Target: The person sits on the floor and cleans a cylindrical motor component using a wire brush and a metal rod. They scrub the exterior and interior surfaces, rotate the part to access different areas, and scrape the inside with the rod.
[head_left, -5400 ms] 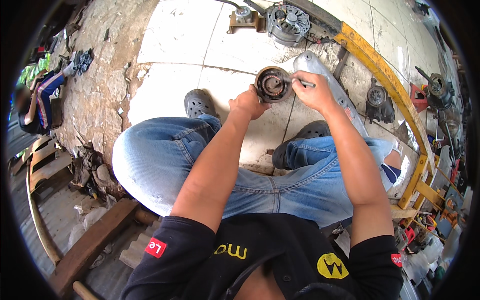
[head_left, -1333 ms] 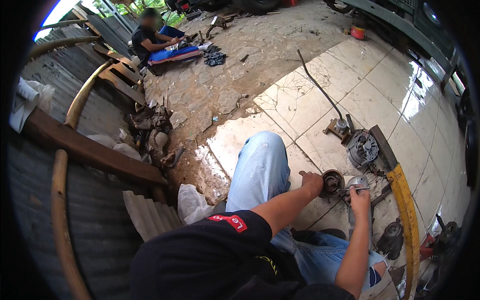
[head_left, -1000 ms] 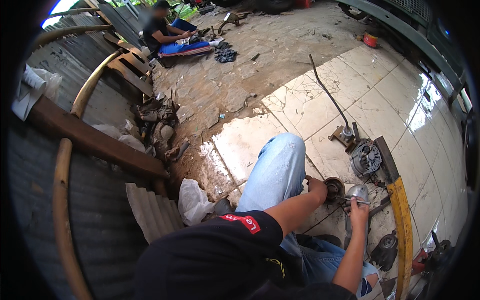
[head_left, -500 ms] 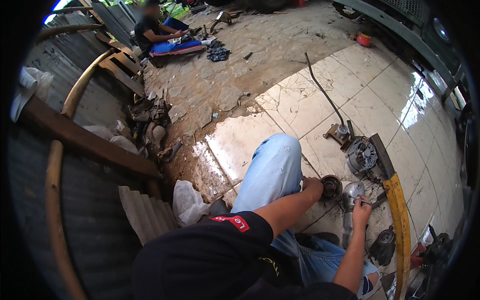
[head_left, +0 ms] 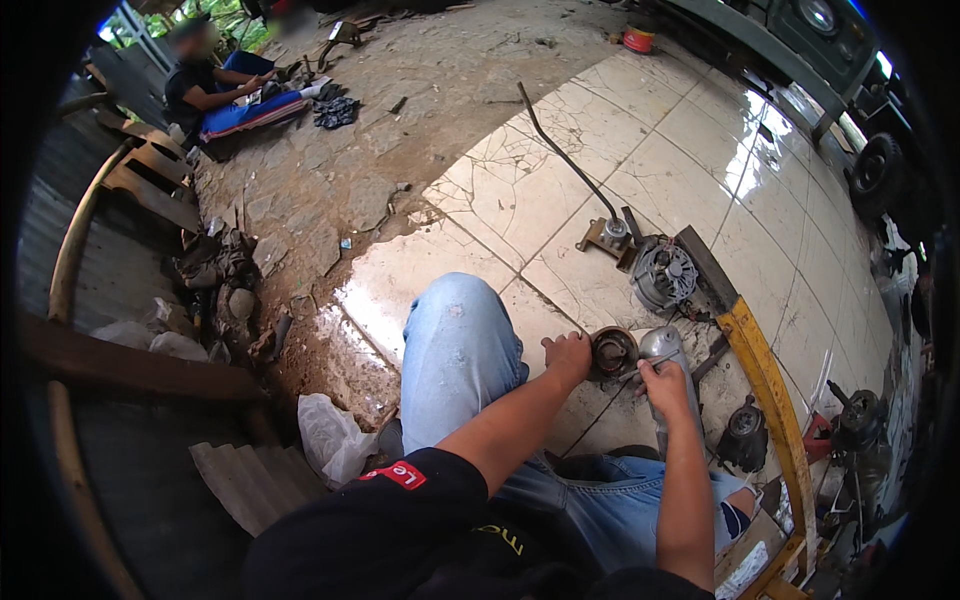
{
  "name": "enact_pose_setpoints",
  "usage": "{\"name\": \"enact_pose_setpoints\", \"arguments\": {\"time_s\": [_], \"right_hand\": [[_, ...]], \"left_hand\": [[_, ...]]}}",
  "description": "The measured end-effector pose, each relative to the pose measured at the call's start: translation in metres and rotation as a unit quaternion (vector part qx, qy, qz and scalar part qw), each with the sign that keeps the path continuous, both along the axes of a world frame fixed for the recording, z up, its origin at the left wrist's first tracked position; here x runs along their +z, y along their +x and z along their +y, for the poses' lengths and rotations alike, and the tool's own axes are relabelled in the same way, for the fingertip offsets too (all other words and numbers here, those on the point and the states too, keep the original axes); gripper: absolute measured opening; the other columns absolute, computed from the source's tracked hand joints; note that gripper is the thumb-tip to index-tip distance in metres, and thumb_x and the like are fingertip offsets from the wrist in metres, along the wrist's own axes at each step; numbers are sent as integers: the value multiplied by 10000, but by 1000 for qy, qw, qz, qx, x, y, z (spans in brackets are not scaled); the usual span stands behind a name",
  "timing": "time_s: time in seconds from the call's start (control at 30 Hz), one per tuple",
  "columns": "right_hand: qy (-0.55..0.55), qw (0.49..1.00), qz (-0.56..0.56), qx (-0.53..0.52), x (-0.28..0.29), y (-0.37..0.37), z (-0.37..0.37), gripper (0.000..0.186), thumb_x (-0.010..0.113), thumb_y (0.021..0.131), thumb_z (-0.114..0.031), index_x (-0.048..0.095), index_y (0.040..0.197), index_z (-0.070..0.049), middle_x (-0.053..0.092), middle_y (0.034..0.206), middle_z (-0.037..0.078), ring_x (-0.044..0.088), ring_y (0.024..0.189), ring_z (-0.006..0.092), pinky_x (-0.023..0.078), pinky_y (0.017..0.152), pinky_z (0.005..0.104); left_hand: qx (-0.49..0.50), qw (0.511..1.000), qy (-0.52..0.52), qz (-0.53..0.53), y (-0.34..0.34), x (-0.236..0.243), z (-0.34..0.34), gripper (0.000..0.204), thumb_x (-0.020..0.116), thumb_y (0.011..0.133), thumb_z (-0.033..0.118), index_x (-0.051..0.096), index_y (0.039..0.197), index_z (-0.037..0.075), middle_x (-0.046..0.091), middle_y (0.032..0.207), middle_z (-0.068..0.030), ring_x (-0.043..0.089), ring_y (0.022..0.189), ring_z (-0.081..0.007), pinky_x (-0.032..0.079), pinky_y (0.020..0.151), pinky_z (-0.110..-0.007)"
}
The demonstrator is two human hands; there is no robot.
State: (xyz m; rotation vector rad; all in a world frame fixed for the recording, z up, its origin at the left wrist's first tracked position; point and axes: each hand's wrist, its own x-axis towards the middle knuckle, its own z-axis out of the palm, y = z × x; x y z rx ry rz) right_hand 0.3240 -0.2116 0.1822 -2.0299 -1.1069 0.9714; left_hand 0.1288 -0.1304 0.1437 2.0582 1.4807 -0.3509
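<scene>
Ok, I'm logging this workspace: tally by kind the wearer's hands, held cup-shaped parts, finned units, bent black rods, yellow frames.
Hands (left hand, right hand): 2
Cup-shaped part: 1
Finned unit: 1
Bent black rod: 1
Yellow frame: 1
Total: 6

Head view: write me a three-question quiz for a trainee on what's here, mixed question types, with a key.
1. Which hand is at the left rim of the round part?

2. True or false: the white bag lies to the left of the yellow bar.

3. What does the right hand hold?
A) a cloth
B) a slim tool
C) a hammer

Key: 1. the left hand; 2. true; 3. B.
</scene>
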Motion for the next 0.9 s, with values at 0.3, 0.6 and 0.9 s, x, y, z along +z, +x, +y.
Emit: {"name": "enact_pose_setpoints", "arguments": {"time_s": [0.3,0.6,0.9], "right_hand": [[-34,999,28,-9,20,-4,4,365,620,916,-291,674,794,48,668,618,121,694,574,217,522,604,356],[-47,995,87,-15,-4,14,4,321,631,908,-289,685,937,26,682,682,147,710,621,215,529,666,383],[45,990,86,-101,2,15,21,234,616,926,-255,706,992,-50,716,786,155,705,671,234,514,630,355]], "left_hand": [[-14,998,-57,0,-9,-21,8,531,678,895,351,443,1351,214,633,1245,-86,586,1190,-327,424,978,-556],[-8,995,-96,10,1,-9,13,545,649,901,297,411,1387,227,690,1172,-61,623,1150,-298,419,986,-525],[3,996,-90,-19,-4,-7,13,542,695,873,259,449,1351,190,712,1127,-46,630,1131,-304,422,955,-527]]}}
